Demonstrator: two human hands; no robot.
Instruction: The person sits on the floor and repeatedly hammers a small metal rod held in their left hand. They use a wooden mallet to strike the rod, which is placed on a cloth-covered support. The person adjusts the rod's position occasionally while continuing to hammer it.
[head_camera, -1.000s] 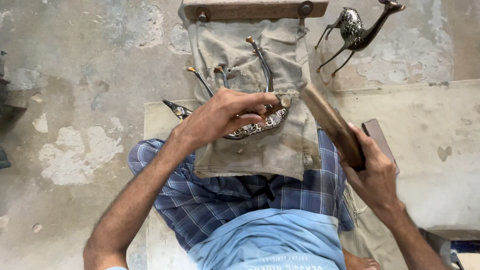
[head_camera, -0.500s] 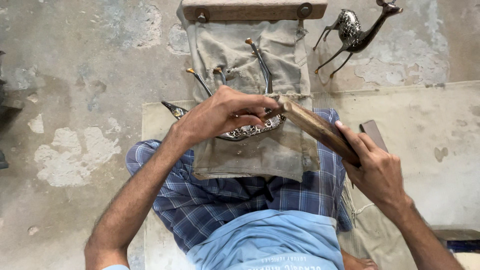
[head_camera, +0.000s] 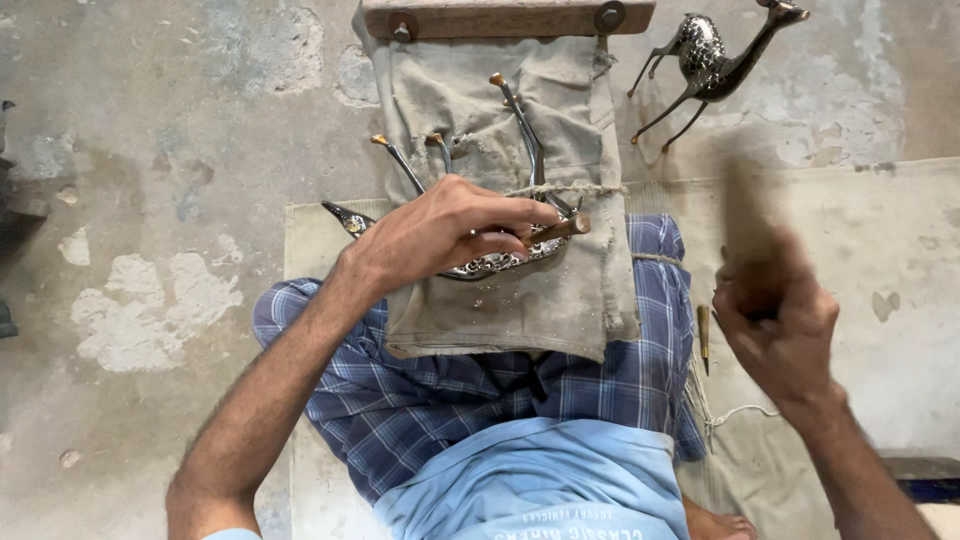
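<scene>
Over the lap on a grey canvas cloth (head_camera: 520, 300), I see my left hand (head_camera: 440, 235) clamped on a thin brown punch (head_camera: 556, 231) and pressing down a silvery engraved metal animal figure (head_camera: 490, 265), my right hand (head_camera: 775, 315) raised beside it, closed round a motion-blurred handle (head_camera: 748, 215), a finished metal deer figure (head_camera: 715, 62) standing on the concrete floor (head_camera: 160, 150).

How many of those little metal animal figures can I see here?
2: one metal figure lies under the left hand on the canvas pad; a finished figure stands top right. Others may be hidden.
</scene>
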